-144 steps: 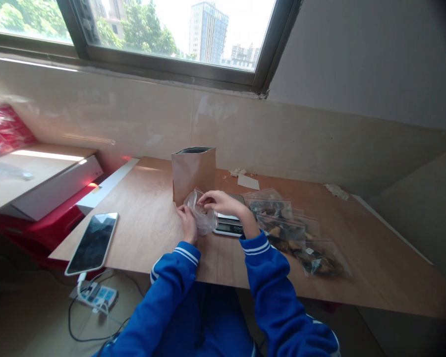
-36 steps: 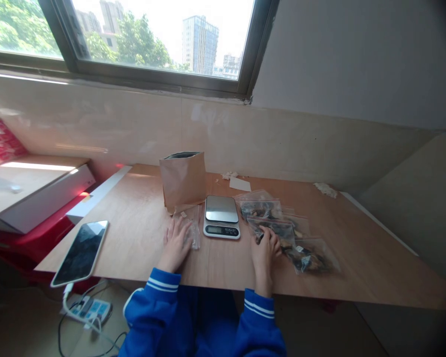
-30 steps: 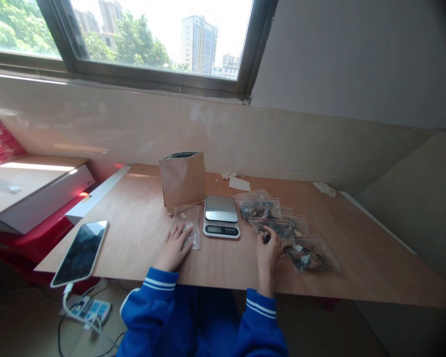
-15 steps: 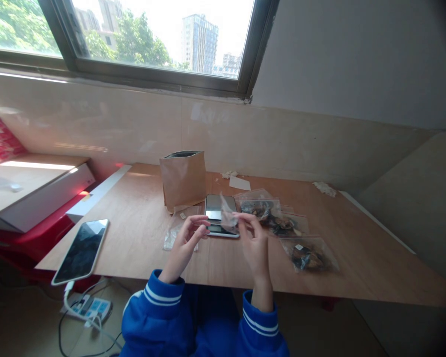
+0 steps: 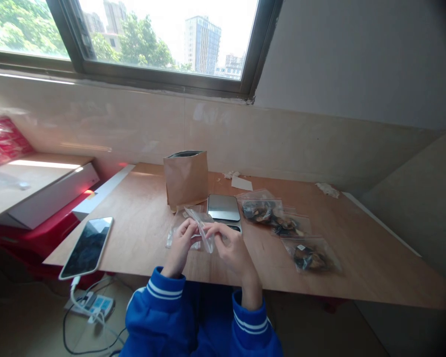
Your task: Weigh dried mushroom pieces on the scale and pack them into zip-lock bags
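From where I'm standing, there are two hands [image 5: 211, 243] on one clear zip bag [image 5: 202, 229], and a second clear bag [image 5: 176, 234] lies on the table just under them. Three more zip bags [image 5: 290, 226] hold dark dried pieces, and I can see one kraft paper pouch [image 5: 186, 179], one digital kitchen scale [image 5: 223, 207] and one smartphone [image 5: 86, 241]. There's also a single power strip [image 5: 91, 306] on the floor, with one white cable [image 5: 74, 290] running to the phone.
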`<state>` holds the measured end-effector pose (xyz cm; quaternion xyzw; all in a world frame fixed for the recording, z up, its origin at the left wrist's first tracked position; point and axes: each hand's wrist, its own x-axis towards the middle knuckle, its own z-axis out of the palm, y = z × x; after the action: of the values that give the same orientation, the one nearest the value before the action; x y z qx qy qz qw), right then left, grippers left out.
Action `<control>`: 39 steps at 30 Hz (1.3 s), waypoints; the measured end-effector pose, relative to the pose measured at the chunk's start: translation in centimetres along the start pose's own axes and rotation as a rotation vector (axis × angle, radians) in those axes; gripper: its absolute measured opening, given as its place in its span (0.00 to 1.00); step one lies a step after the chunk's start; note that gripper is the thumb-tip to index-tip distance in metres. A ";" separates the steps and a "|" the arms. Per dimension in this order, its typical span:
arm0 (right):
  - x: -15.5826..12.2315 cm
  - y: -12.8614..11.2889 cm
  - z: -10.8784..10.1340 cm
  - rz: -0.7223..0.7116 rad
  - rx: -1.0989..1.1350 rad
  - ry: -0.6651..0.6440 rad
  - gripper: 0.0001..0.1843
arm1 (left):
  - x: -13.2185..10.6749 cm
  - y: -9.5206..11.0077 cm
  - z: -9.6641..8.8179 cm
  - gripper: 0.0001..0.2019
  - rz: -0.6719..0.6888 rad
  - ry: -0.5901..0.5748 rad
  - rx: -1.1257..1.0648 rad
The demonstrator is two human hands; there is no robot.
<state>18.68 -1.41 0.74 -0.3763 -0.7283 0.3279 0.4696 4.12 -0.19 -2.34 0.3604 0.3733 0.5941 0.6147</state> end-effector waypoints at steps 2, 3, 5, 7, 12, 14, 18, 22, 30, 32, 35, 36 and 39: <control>0.0 0.1 0.2 0.002 0.018 0.003 0.15 | 0.0 -0.3 0.4 0.16 -0.011 0.008 -0.036; 0.1 0.2 0.3 0.001 0.023 0.006 0.15 | 0.0 -0.5 0.7 0.16 -0.029 0.018 -0.069; 0.1 0.5 0.8 0.011 0.038 0.004 0.15 | 0.0 -0.9 1.0 0.15 -0.070 0.053 -0.142; 0.2 0.7 1.3 0.035 0.061 -0.009 0.14 | 0.0 -1.2 1.0 0.14 -0.105 0.083 -0.203; 0.0 0.9 1.7 0.075 0.064 -0.066 0.09 | 0.2 -1.4 0.3 0.14 -0.241 0.035 -0.266; 0.0 0.8 1.6 0.071 0.055 -0.096 0.09 | 0.3 -1.5 0.1 0.13 -0.232 0.029 -0.236; 0.3 0.6 1.7 -0.004 0.018 -0.003 0.07 | 0.4 -1.5 0.1 0.11 -0.118 0.063 -0.208; 0.6 0.6 2.0 0.056 -0.107 0.219 0.05 | 0.3 -1.3 0.7 0.12 0.005 0.098 -0.242; 0.7 0.1 2.4 0.139 0.002 0.119 0.10 | -0.3 -1.5 0.8 0.13 0.148 0.056 0.047; 0.7 0.0 2.3 0.133 0.022 0.113 0.10 | -0.3 -1.5 0.8 0.13 0.153 0.066 0.066; 0.7 0.0 2.1 0.128 0.033 0.113 0.11 | -0.4 -1.4 0.8 0.14 0.173 0.058 0.104; 0.7 0.0 2.1 0.124 0.034 0.111 0.12 | -0.5 -1.3 0.9 0.14 0.181 0.057 0.119; 0.7 0.2 2.1 0.115 0.033 0.098 0.14 | -0.6 -0.9 1.0 0.16 0.207 0.064 0.170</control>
<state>16.60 -1.01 0.17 -0.4253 -0.6761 0.3474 0.4913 5.39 -0.80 -2.68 0.4286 0.4024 0.6319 0.5049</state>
